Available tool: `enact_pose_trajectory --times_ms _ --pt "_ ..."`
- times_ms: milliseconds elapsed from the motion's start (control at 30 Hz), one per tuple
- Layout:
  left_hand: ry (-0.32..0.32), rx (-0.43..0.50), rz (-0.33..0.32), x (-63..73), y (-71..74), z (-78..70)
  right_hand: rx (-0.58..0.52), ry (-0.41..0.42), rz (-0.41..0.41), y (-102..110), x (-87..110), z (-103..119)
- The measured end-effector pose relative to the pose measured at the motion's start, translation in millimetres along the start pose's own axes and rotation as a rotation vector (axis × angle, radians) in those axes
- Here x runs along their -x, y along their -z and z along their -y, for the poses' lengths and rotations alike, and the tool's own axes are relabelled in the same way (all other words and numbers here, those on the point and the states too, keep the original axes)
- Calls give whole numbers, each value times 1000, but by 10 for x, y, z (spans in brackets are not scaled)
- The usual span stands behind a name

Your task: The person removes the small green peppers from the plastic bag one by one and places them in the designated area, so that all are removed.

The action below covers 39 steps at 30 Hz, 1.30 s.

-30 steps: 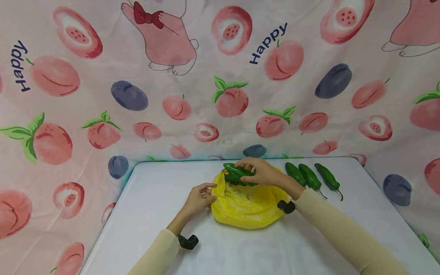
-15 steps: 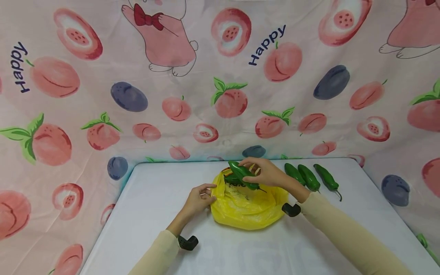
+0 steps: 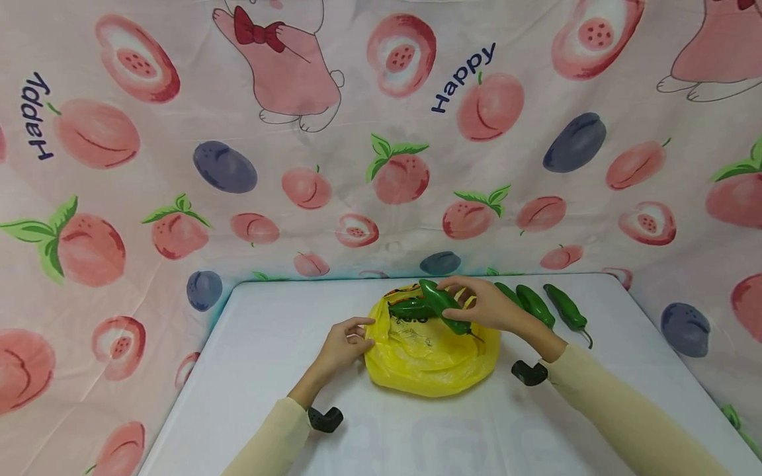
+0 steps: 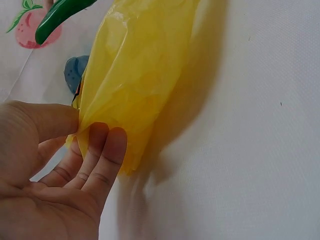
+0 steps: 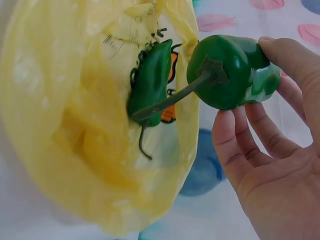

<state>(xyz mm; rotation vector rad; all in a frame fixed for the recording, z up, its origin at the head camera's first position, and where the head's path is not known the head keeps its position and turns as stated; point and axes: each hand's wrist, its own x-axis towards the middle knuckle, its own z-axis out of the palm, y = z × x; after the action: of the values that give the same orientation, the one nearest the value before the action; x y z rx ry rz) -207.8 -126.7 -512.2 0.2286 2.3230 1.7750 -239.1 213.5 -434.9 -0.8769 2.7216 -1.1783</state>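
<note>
My right hand (image 3: pixel 485 304) holds a green pepper (image 3: pixel 443 307) between thumb and fingers, over the right part of a yellow plastic bag (image 3: pixel 425 363). In the right wrist view the held pepper (image 5: pixel 230 72) points its stem toward the camera. A second green pepper (image 5: pixel 152 82) lies in the mouth of the bag, on its printed inner side. At the bag's left edge, my left hand (image 3: pixel 342 344) pinches the plastic between thumb and fingertips; the left wrist view shows this left hand (image 4: pixel 70 165) close up on the bag's rim (image 4: pixel 95 107).
Three more green peppers lie in a row at the back right of the white table (image 3: pixel 268 344); the rightmost pepper (image 3: pixel 565 307) is apart from the middle pepper (image 3: pixel 534 305). My right forearm partly covers that row. A fruit-print cloth (image 3: pixel 357 165) hangs behind the table.
My right hand has lifted one pepper up out of the bag's mouth and moved it to the right, uncovering the pepper beneath. My left hand has stayed at the bag's edge.
</note>
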Motion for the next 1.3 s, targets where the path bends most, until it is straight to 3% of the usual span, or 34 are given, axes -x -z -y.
enact_pose_trajectory --times_ms 533,1300 --pt "11 -7 12 -20 0 27 42 -25 -105 243 550 -267" --pt "1 -13 18 -21 0 34 82 -199 -173 319 1172 -443"
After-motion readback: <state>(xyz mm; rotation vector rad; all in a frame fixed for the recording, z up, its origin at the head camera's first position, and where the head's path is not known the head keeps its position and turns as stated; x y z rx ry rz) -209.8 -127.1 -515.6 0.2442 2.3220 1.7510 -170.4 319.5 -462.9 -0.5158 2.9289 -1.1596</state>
